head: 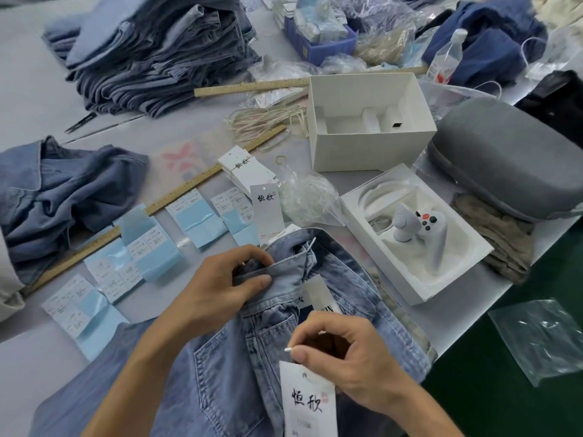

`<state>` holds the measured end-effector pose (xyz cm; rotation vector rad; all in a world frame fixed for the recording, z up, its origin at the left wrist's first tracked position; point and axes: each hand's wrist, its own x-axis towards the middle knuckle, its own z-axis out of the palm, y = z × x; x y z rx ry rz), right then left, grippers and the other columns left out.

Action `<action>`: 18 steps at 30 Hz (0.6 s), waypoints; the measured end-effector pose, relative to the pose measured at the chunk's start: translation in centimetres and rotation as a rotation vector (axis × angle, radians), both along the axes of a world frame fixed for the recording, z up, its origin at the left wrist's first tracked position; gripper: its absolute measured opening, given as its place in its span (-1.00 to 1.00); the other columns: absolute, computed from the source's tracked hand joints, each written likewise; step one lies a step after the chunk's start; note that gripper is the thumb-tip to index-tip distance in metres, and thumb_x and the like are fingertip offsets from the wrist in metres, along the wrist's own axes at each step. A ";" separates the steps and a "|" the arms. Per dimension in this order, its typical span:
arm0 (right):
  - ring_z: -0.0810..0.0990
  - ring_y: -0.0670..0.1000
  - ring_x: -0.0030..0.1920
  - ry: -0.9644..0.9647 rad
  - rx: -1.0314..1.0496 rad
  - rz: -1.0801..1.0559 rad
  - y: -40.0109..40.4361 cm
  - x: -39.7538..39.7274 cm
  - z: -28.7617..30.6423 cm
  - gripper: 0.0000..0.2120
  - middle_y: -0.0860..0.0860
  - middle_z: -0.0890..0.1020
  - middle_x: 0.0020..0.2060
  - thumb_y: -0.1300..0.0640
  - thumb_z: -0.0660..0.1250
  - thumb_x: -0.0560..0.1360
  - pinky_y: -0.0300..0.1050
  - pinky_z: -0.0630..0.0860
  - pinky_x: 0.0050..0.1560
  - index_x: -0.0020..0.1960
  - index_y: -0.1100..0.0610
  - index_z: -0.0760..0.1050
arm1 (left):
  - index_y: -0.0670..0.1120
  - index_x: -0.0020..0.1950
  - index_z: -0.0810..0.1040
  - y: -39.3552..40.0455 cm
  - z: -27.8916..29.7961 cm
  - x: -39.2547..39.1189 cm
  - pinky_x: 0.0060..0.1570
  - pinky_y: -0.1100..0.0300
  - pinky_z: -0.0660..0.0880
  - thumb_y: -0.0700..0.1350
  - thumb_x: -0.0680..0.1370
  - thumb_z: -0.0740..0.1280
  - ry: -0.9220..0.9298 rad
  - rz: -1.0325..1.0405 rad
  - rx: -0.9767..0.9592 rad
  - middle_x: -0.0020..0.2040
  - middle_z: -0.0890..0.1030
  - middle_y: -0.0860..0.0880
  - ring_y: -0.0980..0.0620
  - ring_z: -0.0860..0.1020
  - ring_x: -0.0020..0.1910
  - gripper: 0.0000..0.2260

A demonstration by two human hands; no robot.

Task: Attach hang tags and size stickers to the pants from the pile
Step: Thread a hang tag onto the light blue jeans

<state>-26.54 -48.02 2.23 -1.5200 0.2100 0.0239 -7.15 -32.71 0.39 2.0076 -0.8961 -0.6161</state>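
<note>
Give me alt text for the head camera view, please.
A person's left hand grips the waistband of light blue jeans while the right hand pinches a white hang tag's string. Sticker sheets line the table.

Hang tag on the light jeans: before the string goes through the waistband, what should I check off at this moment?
1. Left hand grips the waistband of the jeans: ok.
2. Right hand pinches the string end: ok.
3. Hang tag is on the string: ok.
4. String is through a belt loop: not ok.
5. Size stickers are within reach: ok.
6. Sticker size matches jeans: cannot tell.
</note>
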 end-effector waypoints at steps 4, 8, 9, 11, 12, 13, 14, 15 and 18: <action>0.54 0.15 -0.25 0.012 -0.024 -0.020 -0.6 -0.4 -0.3 -0.74 0.15 0.64 -0.18 -0.17 0.50 0.46 -0.06 0.47 -0.21 -0.07 0.02 0.68 | 0.12 0.09 0.62 0.5 -0.3 0.0 -0.18 0.17 0.49 0.04 0.53 0.48 0.057 0.033 -0.040 -0.16 0.63 0.10 0.02 0.58 -0.21 -0.84; 0.53 0.04 -0.27 0.012 -0.021 -0.037 -1.1 -0.8 -0.2 -0.78 0.13 0.64 -0.18 -0.13 0.50 0.46 -0.11 0.46 -0.26 -0.08 0.02 0.69 | 0.04 0.08 0.66 0.8 0.1 -0.2 -0.15 0.28 0.49 0.05 0.53 0.50 0.238 0.047 -0.199 -0.14 0.64 0.01 0.10 0.58 -0.17 -0.82; 0.51 0.06 -0.32 0.019 -0.012 -0.059 -1.4 -0.9 -0.2 -0.79 0.16 0.62 -0.21 -0.13 0.51 0.45 -0.15 0.44 -0.33 -0.09 0.00 0.69 | 0.01 0.09 0.66 1.0 0.2 -0.3 -0.13 0.26 0.50 0.05 0.52 0.50 0.295 0.063 -0.244 -0.14 0.64 -0.04 0.07 0.58 -0.15 -0.80; 0.46 0.14 -0.41 0.048 0.010 -0.128 -2.0 -1.2 -0.1 -0.77 0.21 0.59 -0.27 -0.13 0.52 0.45 -0.19 0.40 -0.44 -0.09 0.02 0.69 | -0.02 0.09 0.67 1.3 0.3 -0.4 -0.08 0.22 0.50 0.04 0.51 0.49 0.354 0.093 -0.284 -0.11 0.63 -0.12 0.03 0.57 -0.11 -0.78; 0.46 0.18 -0.42 0.069 0.017 -0.170 -2.3 -1.2 -0.1 -0.77 0.21 0.59 -0.30 -0.12 0.52 0.43 -0.20 0.40 -0.47 -0.09 0.04 0.69 | -0.03 0.07 0.67 1.4 0.4 -0.5 -0.07 0.22 0.50 0.01 0.53 0.49 0.359 0.103 -0.285 -0.11 0.63 -0.14 0.03 0.57 -0.11 -0.82; 0.49 0.16 -0.42 0.092 0.029 -0.219 -2.6 -1.2 -0.1 -0.79 0.19 0.60 -0.32 -0.09 0.52 0.41 -0.21 0.40 -0.48 -0.11 0.05 0.68 | -0.03 0.05 0.67 1.4 0.4 -0.6 -0.06 0.22 0.50 -0.01 0.54 0.48 0.358 0.110 -0.282 -0.10 0.64 -0.13 0.03 0.57 -0.11 -0.85; 0.53 0.11 -0.41 0.114 0.049 -0.268 -2.7 -1.1 -0.2 -0.82 0.14 0.61 -0.33 -0.05 0.51 0.39 -0.23 0.41 -0.50 -0.12 0.05 0.68 | -0.01 0.03 0.68 1.4 0.4 -0.6 -0.05 0.23 0.50 -0.04 0.55 0.47 0.350 0.122 -0.275 -0.10 0.65 -0.11 0.03 0.58 -0.10 -0.90; 0.57 0.07 -0.39 0.135 0.070 -0.314 -2.7 -0.9 -0.3 -0.84 0.10 0.62 -0.33 -0.01 0.51 0.39 -0.22 0.43 -0.51 -0.13 0.06 0.67 | 0.01 0.00 0.68 1.4 0.3 -0.6 -0.05 0.23 0.50 -0.09 0.56 0.45 0.340 0.137 -0.265 -0.10 0.67 -0.08 0.02 0.59 -0.10 -0.95; 0.61 0.07 -0.34 0.158 -0.002 -0.385 -2.5 -0.1 -0.8 -0.94 0.04 0.63 -0.33 0.04 0.49 0.45 -0.08 0.52 -0.43 -0.11 0.01 0.67 | 0.09 -0.05 0.66 1.8 -0.5 -0.3 -0.07 0.17 0.50 -0.24 0.60 0.39 0.259 0.221 -0.195 -0.11 0.68 -0.01 -0.06 0.61 -0.11 -0.79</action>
